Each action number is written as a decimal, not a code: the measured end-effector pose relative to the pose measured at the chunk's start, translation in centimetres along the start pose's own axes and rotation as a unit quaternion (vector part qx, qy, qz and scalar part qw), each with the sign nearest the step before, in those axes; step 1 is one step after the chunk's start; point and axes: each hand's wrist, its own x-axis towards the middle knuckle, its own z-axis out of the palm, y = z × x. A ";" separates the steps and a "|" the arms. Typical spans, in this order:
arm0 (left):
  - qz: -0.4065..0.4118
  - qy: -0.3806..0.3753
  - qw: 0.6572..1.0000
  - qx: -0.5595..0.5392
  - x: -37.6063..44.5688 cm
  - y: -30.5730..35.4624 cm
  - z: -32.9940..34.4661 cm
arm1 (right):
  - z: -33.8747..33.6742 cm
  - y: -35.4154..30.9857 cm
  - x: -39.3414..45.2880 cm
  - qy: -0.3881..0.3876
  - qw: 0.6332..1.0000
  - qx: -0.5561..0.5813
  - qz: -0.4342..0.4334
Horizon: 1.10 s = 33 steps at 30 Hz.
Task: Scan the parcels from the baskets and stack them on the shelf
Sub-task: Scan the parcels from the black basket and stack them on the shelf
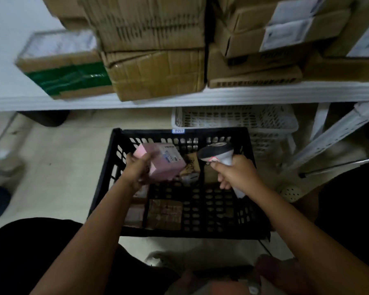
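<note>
Head view: the scanning step looks to be in hand. The left hand [140, 170] holds a pink parcel [161, 163] above the black basket [115, 158], fingers curled round its near side, with the white label turned toward the scanner [218, 155]. The right hand [235, 174] has its grip wrapped round the scanner's handle, and the head points at the parcel from just beside it. By my reading, the next move calls for lining the scanner head up with the label, then lifting the parcel to the shelf [179, 95] above.

Counted: one pink parcel in hand, one scanner, two baskets, the black one and a white basket [264, 124] behind it under the shelf. Perhaps five or six brown parcels are left on the black basket's floor; blur and shadow blunt that count. The shelf carries roughly nine stacked cardboard boxes [156, 73].
</note>
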 end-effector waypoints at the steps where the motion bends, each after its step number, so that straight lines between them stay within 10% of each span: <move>1: 0.004 -0.023 0.999 -0.023 -1.1 0.5 -0.4 | -0.4 -0.1 -0.4 0.008 1.000 0.003 -0.014; 17: 0.135 -0.268 0.953 -0.037 -15.6 3.8 0.9 | -4.8 -1.0 -7.4 0.189 0.963 0.118 -0.151; 33: 0.144 -0.174 0.973 0.046 -16.1 7.1 -0.6 | -6.0 -3.4 -8.7 0.084 0.974 0.097 -0.186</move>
